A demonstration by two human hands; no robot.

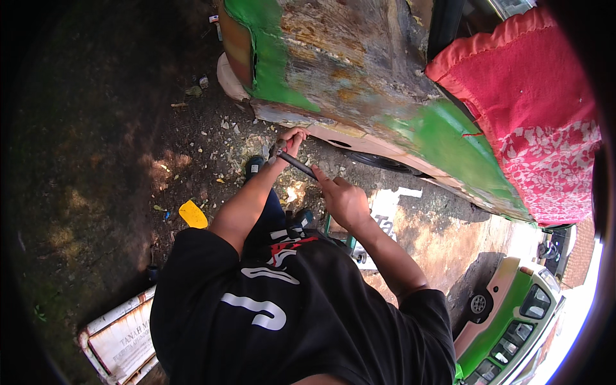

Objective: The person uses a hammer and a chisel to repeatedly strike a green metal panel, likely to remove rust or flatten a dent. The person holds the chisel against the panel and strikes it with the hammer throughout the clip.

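Observation:
My right hand (346, 202) is closed round the dark handle of a hammer (298, 165). The hammer's metal head is just in front of my left wrist. My left hand (293, 138) reaches to the lower edge of a vehicle body (359, 83), its fingers bent closed by the pale sill. What the left fingers hold, if anything, is partly hidden and too small to make out. The body panel is green in places, with large stripped patches of grey, brown and rust.
A red patterned cloth (513, 96) hangs over the vehicle at the right. Paint flakes litter the ground by my shoes (254, 167). A yellow piece (192, 214) lies at the left, a rusty white sign board (125, 343) at the lower left. A green and cream van (507, 327) stands lower right.

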